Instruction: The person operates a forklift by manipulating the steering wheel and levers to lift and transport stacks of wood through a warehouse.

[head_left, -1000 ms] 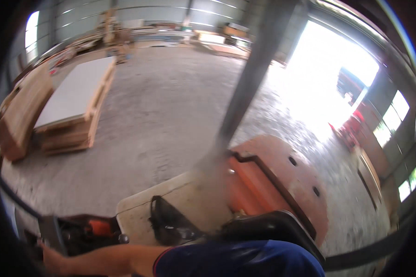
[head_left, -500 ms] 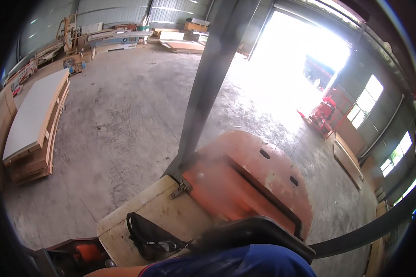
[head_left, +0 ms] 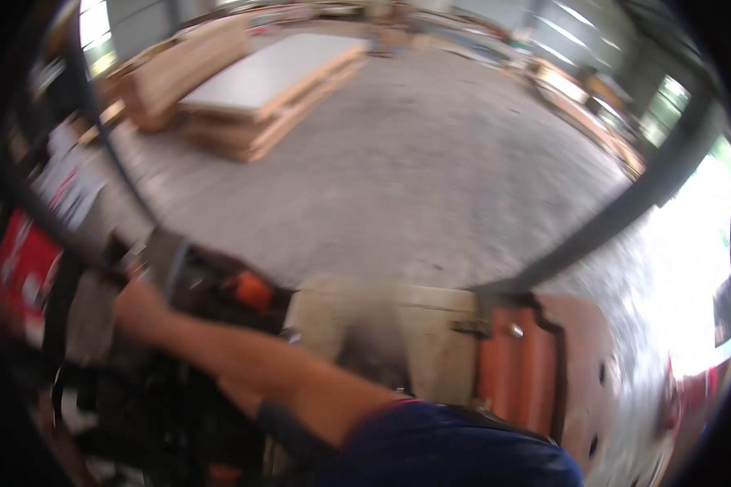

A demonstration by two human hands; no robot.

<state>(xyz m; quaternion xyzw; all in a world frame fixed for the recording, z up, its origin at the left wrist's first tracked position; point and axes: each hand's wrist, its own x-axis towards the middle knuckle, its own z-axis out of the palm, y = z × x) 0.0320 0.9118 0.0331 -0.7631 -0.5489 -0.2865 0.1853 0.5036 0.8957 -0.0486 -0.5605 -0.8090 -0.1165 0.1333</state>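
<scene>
My right arm, in a blue sleeve (head_left: 455, 446), reaches across toward the left side of the vehicle I sit in. Its bare forearm (head_left: 260, 357) ends in my right hand (head_left: 140, 308), beside dark controls and a dark frame bar (head_left: 61, 231). Motion smears the fingers, so their grip cannot be made out. Below the forearm lie dark, blurred parts of the cab. My left hand is not in view. Close to my arm are a cream body panel (head_left: 439, 325) and an orange part (head_left: 253, 292) in a dark recess.
A pale-topped stack of boards (head_left: 276, 73) lies on the concrete floor (head_left: 414, 170), next to a long wooden crate (head_left: 187, 69). A grey post (head_left: 609, 219) rises at right by the orange rear body (head_left: 508, 357). A red object (head_left: 24, 268) stands far left.
My view has swung left, from the vehicle's rear and the bright doorway toward its side and controls. The board stack now appears upper centre-left, and my right forearm and hand have come into sight.
</scene>
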